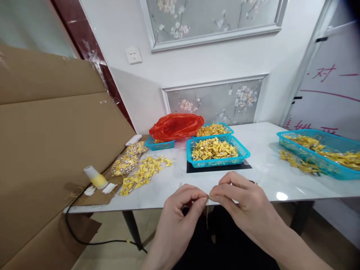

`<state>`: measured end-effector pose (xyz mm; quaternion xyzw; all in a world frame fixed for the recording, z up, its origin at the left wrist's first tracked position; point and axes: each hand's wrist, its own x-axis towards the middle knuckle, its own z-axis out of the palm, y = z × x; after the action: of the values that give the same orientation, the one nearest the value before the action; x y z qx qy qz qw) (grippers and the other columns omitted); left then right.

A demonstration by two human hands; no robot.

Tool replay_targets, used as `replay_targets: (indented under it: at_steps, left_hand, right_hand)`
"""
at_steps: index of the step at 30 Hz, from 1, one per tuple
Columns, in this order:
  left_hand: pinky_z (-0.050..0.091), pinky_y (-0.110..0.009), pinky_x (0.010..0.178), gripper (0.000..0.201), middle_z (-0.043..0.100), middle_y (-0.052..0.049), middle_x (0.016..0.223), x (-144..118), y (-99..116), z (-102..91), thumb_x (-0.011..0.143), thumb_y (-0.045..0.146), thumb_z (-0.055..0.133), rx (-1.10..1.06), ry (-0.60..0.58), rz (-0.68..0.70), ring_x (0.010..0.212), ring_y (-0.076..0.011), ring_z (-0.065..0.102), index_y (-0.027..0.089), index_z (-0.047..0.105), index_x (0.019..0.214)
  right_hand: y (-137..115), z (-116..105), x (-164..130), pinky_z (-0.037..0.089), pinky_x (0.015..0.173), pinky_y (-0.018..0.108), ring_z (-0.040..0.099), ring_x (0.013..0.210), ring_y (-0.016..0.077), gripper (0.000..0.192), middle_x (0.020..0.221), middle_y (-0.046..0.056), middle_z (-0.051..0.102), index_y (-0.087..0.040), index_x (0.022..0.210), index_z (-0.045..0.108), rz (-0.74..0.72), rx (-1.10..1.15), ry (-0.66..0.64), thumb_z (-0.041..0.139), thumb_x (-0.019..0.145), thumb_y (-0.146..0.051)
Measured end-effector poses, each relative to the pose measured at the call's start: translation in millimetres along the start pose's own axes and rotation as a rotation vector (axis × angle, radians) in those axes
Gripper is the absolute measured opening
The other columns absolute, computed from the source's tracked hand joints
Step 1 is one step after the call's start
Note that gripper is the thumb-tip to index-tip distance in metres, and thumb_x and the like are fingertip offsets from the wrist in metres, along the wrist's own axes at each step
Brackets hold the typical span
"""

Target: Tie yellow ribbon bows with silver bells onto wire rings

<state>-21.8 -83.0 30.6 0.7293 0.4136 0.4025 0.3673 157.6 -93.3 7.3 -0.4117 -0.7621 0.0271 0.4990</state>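
Observation:
My left hand (180, 212) and my right hand (242, 204) meet at the near edge of a white marble table (261, 150). Their fingertips pinch the same thin yellow thread (207, 210), which hangs down from between them. What sits at the pinch point is too small to make out. Straight behind the hands stands a blue plastic basket (218, 161) full of small yellow folded pieces, resting on a black mat (197, 167).
Loose yellow pieces (144, 172) lie at the table's left, beside a yellow-and-white bottle (95, 177) on its side. A red plastic bag (176, 125) covers a blue basket at the back; two more baskets (213, 129) (323, 153) hold yellow pieces. Large cardboard (50, 131) leans on the left.

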Motion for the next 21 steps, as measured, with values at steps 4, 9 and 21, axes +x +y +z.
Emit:
replay_targets:
  at_steps: [4, 9, 21]
  left_hand:
    - [0.043, -0.028, 0.067, 0.019, 0.065, -0.003, 0.079, -2.2, 1.7, -1.2, 0.089, 0.024, 0.059, 0.029, -0.009, 0.001, 0.073, -0.0172, 0.057, 0.018, 0.073, 0.077]
    - [0.042, -0.027, 0.064, 0.020, 0.062, -0.002, 0.074, -5.7, 2.0, -1.0, 0.090, 0.023, 0.058, 0.068, -0.024, -0.007, 0.070, -0.0161, 0.054, 0.018, 0.070, 0.074]
    - [0.047, -0.025, 0.070, 0.016, 0.062, -0.001, 0.080, -15.9, -17.3, -0.5, 0.092, 0.016, 0.055, 0.308, 0.238, 0.142, 0.075, -0.0156, 0.060, 0.020, 0.063, 0.078]
  right_hand:
    - [-3.0, -1.0, -2.6, 0.045, 0.058, 0.025, 0.054, 0.067, 0.0141, 0.022, 0.075, 0.003, 0.056, -0.020, 0.082, 0.070, -0.067, -0.064, 0.006, 0.055, 0.095, -0.011]
    - [-4.5, 0.1, -6.3, 0.041, 0.059, 0.025, 0.051, 0.069, 0.0144, 0.026, 0.075, 0.003, 0.056, -0.021, 0.087, 0.071, -0.151, -0.135, 0.033, 0.052, 0.095, -0.006]
    - [-1.1, 10.3, -11.2, 0.040, 0.060, 0.026, 0.049, 0.067, 0.0151, 0.023, 0.073, 0.002, 0.050, -0.020, 0.083, 0.065, -0.095, -0.198, -0.002, 0.050, 0.097, -0.009]
